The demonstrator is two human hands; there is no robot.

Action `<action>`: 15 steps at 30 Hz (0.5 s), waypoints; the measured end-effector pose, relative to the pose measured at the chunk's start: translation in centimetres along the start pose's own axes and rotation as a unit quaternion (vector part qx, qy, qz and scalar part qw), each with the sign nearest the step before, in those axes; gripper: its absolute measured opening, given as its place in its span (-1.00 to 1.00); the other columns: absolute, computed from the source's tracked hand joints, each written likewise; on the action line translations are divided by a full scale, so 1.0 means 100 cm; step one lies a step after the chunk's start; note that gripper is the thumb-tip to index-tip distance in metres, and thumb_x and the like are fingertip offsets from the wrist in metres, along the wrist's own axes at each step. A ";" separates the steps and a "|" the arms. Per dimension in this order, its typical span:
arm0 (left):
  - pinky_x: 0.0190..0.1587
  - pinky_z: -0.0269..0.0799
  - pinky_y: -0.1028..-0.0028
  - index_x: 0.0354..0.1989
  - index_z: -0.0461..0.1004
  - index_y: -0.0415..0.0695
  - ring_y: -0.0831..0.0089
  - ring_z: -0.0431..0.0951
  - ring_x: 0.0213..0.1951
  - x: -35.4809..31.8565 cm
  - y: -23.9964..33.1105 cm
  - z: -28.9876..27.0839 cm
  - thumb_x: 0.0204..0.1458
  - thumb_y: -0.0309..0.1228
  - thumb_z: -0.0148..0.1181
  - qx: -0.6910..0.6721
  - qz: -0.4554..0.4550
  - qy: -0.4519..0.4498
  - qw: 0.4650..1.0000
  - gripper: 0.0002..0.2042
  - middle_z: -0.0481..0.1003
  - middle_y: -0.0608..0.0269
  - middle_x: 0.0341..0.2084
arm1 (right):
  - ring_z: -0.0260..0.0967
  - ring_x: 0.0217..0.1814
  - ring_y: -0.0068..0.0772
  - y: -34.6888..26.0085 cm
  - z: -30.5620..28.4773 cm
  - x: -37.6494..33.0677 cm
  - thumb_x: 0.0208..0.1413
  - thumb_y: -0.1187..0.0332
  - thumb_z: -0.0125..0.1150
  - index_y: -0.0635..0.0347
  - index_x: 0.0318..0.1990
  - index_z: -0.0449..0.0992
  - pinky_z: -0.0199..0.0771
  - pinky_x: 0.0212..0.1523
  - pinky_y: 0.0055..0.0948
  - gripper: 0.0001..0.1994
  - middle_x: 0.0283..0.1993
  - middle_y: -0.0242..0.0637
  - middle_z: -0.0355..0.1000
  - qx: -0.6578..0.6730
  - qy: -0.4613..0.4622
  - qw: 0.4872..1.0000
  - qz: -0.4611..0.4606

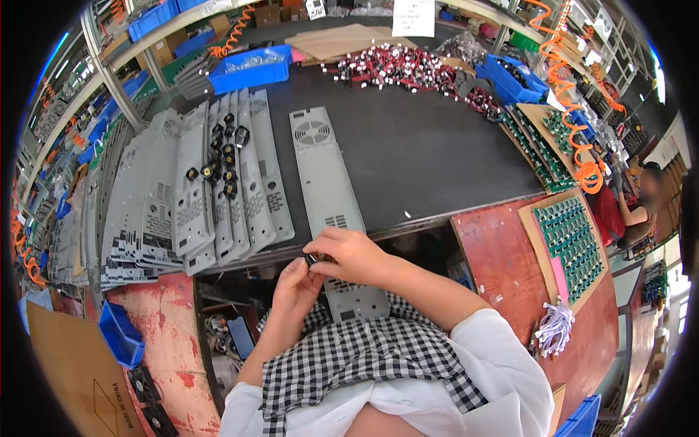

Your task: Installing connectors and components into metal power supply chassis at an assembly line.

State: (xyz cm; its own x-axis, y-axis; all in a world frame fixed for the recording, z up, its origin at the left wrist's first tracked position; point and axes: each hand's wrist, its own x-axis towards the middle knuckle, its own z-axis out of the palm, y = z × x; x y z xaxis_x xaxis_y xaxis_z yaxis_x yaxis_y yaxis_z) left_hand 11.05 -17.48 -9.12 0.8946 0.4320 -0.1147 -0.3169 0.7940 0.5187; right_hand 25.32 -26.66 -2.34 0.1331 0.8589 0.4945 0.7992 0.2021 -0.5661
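Head view, quick: what's in hand?

Small black part, pinched by the fingers of the left hand and right hand together, above the near part of a grey panel.

Panel's where?

Lengthwise on the black worktop, near end jutting past the edge to the checked apron.

Around it?

Left: stacked grey panels, black knobs on some. Far side: heaped wires. Right: green boards on cardboard.
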 end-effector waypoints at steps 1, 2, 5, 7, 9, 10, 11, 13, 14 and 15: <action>-0.11 0.41 0.48 -0.18 0.39 -0.19 0.44 0.49 -0.20 0.000 -0.001 -0.011 0.07 -0.42 0.02 0.003 0.006 -0.017 1.000 -0.82 0.47 0.23 -0.25 | 0.41 -0.39 -0.25 -0.001 0.004 -0.004 -0.17 0.34 0.26 0.13 -0.26 0.49 0.46 -0.38 -0.39 -0.75 -0.33 -0.27 0.40 -0.003 0.004 1.000 -0.004; -0.14 0.42 0.49 -0.21 0.40 -0.20 0.45 0.49 -0.24 -0.001 -0.001 -0.014 0.07 -0.41 0.04 0.020 0.013 0.011 1.000 -0.83 0.48 0.21 -0.27 | 0.40 -0.40 -0.24 0.000 0.004 -0.004 -0.19 0.36 0.26 0.14 -0.28 0.49 0.46 -0.38 -0.39 -0.75 -0.33 -0.26 0.40 -0.016 0.014 1.000 0.008; -0.18 0.43 0.54 -0.17 0.40 -0.22 0.48 0.49 -0.26 -0.008 -0.004 -0.045 0.07 -0.39 0.06 0.056 0.020 0.105 0.993 -0.79 0.48 0.17 -0.24 | 0.41 -0.48 -0.39 -0.001 -0.007 -0.016 -0.21 0.43 0.29 0.15 -0.28 0.48 0.46 -0.45 -0.49 -0.74 -0.37 -0.30 0.39 0.008 0.046 0.998 0.043; -0.14 0.41 0.49 -0.13 0.38 -0.24 0.44 0.47 -0.20 -0.001 -0.020 -0.072 0.09 -0.36 0.02 -0.015 -0.038 0.104 0.994 -0.76 0.46 0.13 -0.18 | 0.41 -0.49 -0.47 0.005 -0.012 -0.033 -0.20 0.46 0.28 0.17 -0.26 0.48 0.46 -0.45 -0.55 -0.74 -0.36 -0.31 0.38 0.020 0.008 0.997 0.068; -0.09 0.39 0.44 -0.10 0.37 -0.25 0.40 0.45 -0.14 0.014 -0.044 -0.059 0.13 -0.33 -0.07 -0.003 -0.114 0.081 0.990 -0.72 0.44 0.13 -0.16 | 0.42 -0.45 -0.47 0.006 -0.010 -0.055 -0.20 0.48 0.27 0.18 -0.24 0.48 0.48 -0.44 -0.56 -0.73 -0.33 -0.30 0.39 0.060 -0.033 0.989 0.128; -0.03 0.35 0.39 -0.08 0.36 -0.24 0.38 0.45 -0.12 0.013 -0.036 -0.009 0.14 -0.32 -0.14 0.217 -0.116 0.057 0.968 -0.70 0.44 0.16 -0.16 | 0.42 -0.45 -0.47 0.008 -0.007 -0.066 -0.20 0.48 0.27 0.18 -0.24 0.48 0.48 -0.44 -0.56 -0.73 -0.33 -0.30 0.39 0.062 -0.034 0.988 0.137; -0.12 0.42 0.43 -0.10 0.38 -0.21 0.40 0.47 -0.15 -0.001 -0.037 0.018 0.11 -0.36 -0.12 0.448 0.074 -0.053 0.889 -0.74 0.45 0.18 -0.20 | 0.42 -0.43 -0.46 0.009 -0.004 -0.075 -0.19 0.49 0.27 0.19 -0.23 0.48 0.49 -0.42 -0.56 -0.73 -0.31 -0.29 0.39 0.074 -0.029 0.988 0.133; -0.23 0.47 0.47 -0.07 0.35 -0.19 0.40 0.48 -0.17 0.058 -0.072 -0.068 0.11 -0.37 -0.09 0.040 -0.191 -0.092 0.976 -0.74 0.44 0.15 -0.18 | 0.43 -0.41 -0.45 0.003 0.006 -0.084 -0.19 0.50 0.27 0.20 -0.23 0.48 0.50 -0.41 -0.56 -0.72 -0.29 -0.28 0.40 0.090 -0.038 0.988 0.119; -0.27 0.48 0.50 -0.06 0.34 -0.19 0.40 0.48 -0.18 0.064 -0.077 -0.055 0.12 -0.35 -0.09 -0.011 -0.177 -0.112 0.978 -0.73 0.43 0.14 -0.18 | 0.44 -0.39 -0.44 0.002 0.010 -0.088 -0.19 0.51 0.28 0.20 -0.22 0.48 0.51 -0.40 -0.56 -0.72 -0.27 -0.26 0.39 0.099 -0.031 0.988 0.114; -0.32 0.49 0.52 -0.05 0.32 -0.19 0.40 0.49 -0.19 0.066 -0.082 -0.040 0.13 -0.33 -0.08 -0.063 -0.164 -0.133 0.975 -0.73 0.43 0.13 -0.18 | 0.44 -0.38 -0.42 0.001 0.012 -0.090 -0.19 0.51 0.28 0.21 -0.22 0.48 0.52 -0.40 -0.56 -0.71 -0.25 -0.24 0.39 0.107 -0.020 0.988 0.110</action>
State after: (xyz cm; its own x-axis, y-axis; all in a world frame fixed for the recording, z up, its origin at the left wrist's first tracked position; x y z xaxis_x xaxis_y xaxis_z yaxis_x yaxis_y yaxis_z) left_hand 18.36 -19.44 -17.48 0.9992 0.0326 -0.0247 -0.0207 0.9244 0.3808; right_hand 23.52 -33.82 -7.67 0.2620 0.9105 0.3198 0.6113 0.0998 -0.7851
